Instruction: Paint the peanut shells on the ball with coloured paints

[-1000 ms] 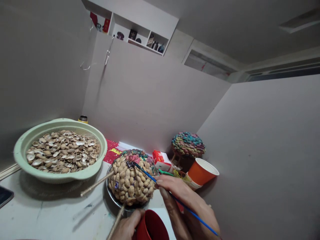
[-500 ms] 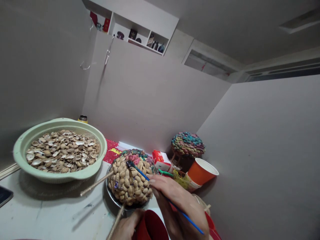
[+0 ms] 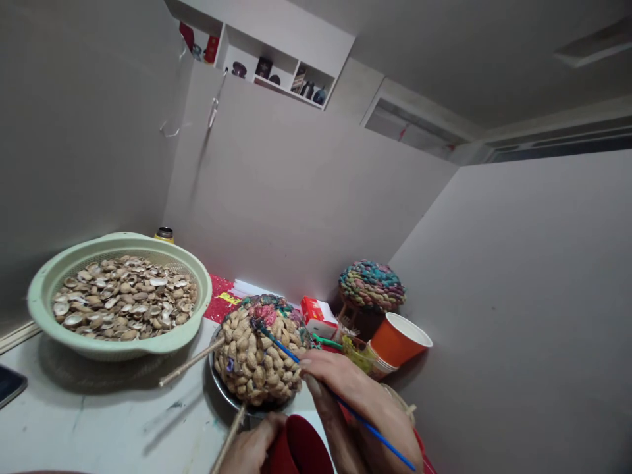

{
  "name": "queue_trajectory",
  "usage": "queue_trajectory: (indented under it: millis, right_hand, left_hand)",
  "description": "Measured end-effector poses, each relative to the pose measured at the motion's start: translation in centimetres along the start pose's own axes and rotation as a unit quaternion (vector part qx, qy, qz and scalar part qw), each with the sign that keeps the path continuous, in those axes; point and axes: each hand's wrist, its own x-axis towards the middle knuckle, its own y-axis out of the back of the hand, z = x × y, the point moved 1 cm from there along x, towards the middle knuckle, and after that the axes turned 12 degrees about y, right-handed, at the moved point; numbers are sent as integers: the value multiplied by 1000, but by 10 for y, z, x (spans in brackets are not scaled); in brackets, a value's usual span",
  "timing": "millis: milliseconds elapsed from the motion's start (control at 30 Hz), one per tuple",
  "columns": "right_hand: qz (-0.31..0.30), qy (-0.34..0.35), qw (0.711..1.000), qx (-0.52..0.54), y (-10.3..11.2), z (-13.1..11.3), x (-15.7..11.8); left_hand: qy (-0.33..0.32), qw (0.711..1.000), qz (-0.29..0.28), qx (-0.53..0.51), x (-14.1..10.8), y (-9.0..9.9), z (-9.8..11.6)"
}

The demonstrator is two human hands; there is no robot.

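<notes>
Between the fingers and thumb of my right hand [image 3: 360, 401] is a thin blue paintbrush [image 3: 284, 347]. Its dark bristles touch the upper part of a dome covered in peanut shells [image 3: 264, 359]. Pink, teal and purple paint marks the top and right side of the dome, while most of the front is bare shell. The dome rests in a metal bowl [image 3: 217, 388], with twine-wrapped sticks [image 3: 190, 363] poking out toward me and to the left. At the bottom edge, my left hand [image 3: 251, 447] grips a red cup [image 3: 299, 447], whose contents I cannot make out.
A pale green basket [image 3: 37, 299] full of peanut shells stands left on the white table [image 3: 99, 408]. Behind the dome are a red and white box [image 3: 318, 316], orange paper cups [image 3: 395, 339] and a colourful peanut-covered dome [image 3: 371, 284]. A phone [image 3: 10, 385] lies far left.
My right hand has shifted slightly right and down with the paintbrush, whose tip stays on the upper shells. My left hand still holds the red cup.
</notes>
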Motion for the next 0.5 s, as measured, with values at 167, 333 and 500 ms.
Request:
queue_trajectory:
  millis: [167,333,500]
  right_hand:
    - [18,-1,1000,4,-9,5,-3]
    - [2,-20,1000,0,3,-1,1]
    - [18,-72,997,29,12,-5,2]
  left_hand:
    - [8,1000,9,-7,-3,2,2]
    - [6,1000,1,-18,-4,2,2]
    - [0,1000,-4,-19,0,0,0]
